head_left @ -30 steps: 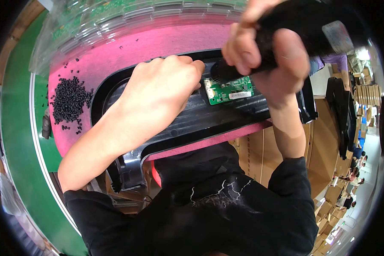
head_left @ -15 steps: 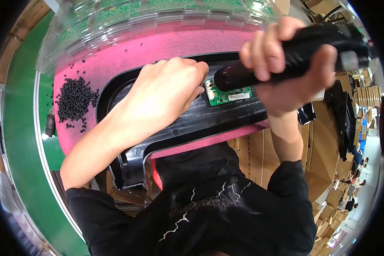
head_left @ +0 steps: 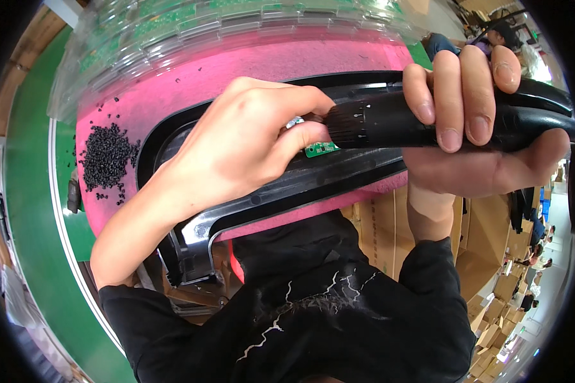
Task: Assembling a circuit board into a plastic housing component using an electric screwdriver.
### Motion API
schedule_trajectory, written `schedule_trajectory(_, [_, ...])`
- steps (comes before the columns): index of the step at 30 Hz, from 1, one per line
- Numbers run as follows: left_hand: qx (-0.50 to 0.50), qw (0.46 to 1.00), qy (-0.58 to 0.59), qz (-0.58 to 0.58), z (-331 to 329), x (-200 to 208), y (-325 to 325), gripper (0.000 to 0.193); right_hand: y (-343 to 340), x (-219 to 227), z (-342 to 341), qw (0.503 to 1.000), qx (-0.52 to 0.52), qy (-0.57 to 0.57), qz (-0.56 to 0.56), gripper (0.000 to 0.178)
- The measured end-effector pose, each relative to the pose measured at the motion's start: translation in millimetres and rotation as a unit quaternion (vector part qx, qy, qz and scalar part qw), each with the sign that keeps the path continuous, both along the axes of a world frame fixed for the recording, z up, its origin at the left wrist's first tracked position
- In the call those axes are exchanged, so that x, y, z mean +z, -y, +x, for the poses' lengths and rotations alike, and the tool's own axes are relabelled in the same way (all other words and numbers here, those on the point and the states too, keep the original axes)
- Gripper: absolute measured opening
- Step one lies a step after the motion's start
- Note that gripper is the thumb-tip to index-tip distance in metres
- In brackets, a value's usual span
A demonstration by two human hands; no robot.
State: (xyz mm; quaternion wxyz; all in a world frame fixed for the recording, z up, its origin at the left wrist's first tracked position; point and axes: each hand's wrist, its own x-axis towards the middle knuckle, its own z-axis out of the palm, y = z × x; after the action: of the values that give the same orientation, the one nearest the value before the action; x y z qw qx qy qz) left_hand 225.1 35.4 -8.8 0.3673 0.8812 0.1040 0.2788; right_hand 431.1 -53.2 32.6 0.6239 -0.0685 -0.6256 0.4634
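Note:
My right hand [head_left: 473, 121] is wrapped around a black electric screwdriver [head_left: 390, 121], which lies nearly level with its ridged nose to the left. My left hand [head_left: 249, 131] is closed in a pinch right at that nose; what sits between thumb and forefinger is hidden. Beneath them a green circuit board [head_left: 319, 150] shows only in part, inside a long black plastic housing [head_left: 262, 198]. The screwdriver and my fingers cover the rest of the board.
A heap of small black screws [head_left: 108, 156] lies left of the housing on the pink mat [head_left: 230, 67]. Stacked clear plastic trays [head_left: 172, 38] with green boards line the far edge. Cardboard boxes [head_left: 485, 236] stand at the right, and people appear farther back.
The screwdriver has swung from a raised slant to nearly level, its nose now at my left fingers. My left hand has shifted slightly right, with thumb and forefinger reaching forward.

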Motion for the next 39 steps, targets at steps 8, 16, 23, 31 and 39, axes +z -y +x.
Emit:
schedule_trajectory(8, [0.121,0.989,-0.008,0.080,-1,5,-4,0.009,8,-9,-8,0.988,-0.115,0.085,-0.053,0.058])
schedule_trajectory(16, [0.125,0.988,-0.075,0.057,3,4,1,0.024,8,-23,-27,0.969,-0.186,0.085,-0.137,0.058])
schedule_trajectory(23, [0.130,0.987,-0.077,0.056,2,0,2,0.016,0,-13,-39,0.957,-0.167,0.181,-0.154,0.054])
schedule_trajectory(31, [0.038,0.995,-0.066,0.063,-1,-14,-3,0.012,10,-20,-43,0.972,-0.136,0.128,-0.139,0.056])
schedule_trajectory(39, [-0.017,0.993,-0.110,0.037,0,-8,1,0.012,10,-8,-18,0.990,-0.137,-0.010,-0.020,0.060])
